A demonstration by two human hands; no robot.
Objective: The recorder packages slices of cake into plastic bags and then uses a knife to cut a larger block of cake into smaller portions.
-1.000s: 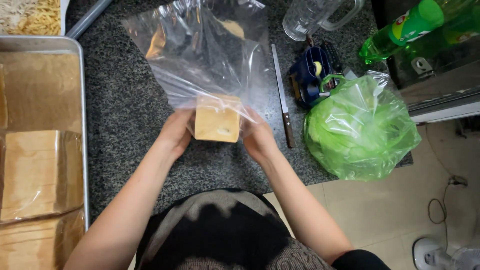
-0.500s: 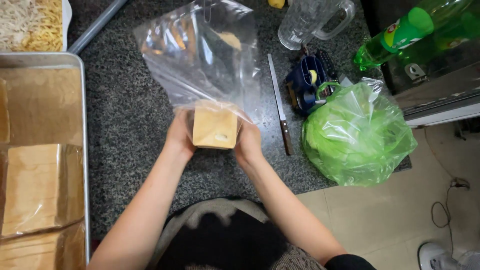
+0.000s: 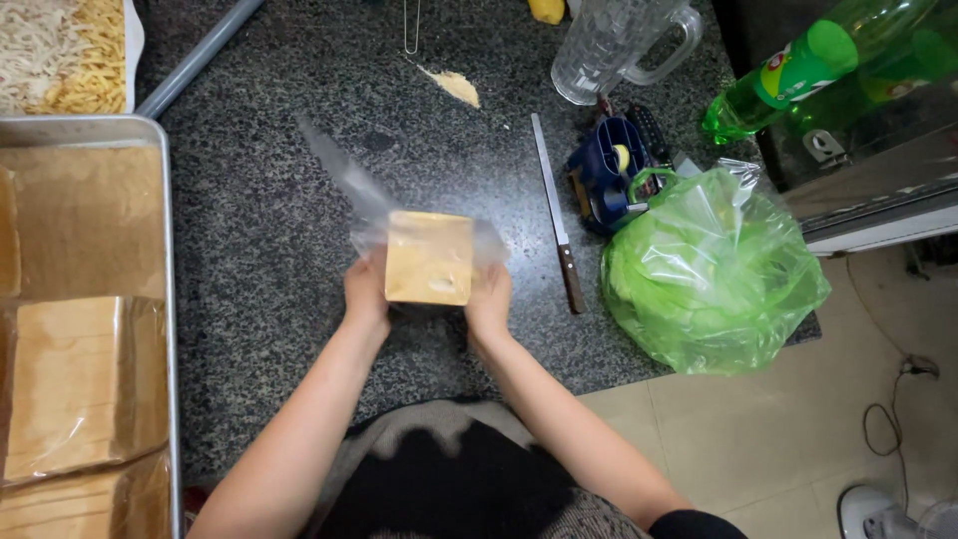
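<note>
You're in kitchen, food-prep spot: speckled granite counter [image 3: 259,250], metal tray [image 3: 172,299] of sliced bread [image 3: 85,389], knife [image 3: 556,220], glass jug [image 3: 614,45], bagged greens [image 3: 709,274], tiled floor [image 3: 798,449].

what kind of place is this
Probably a kitchen or food-prep counter: a speckled stone counter with a metal tray of bagged bread, a knife, a bag of lettuce, and both hands holding a stack of cheese slices.

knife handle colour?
Brown, wood-like; the knife lies on the counter right of both hands. Head view.
</note>
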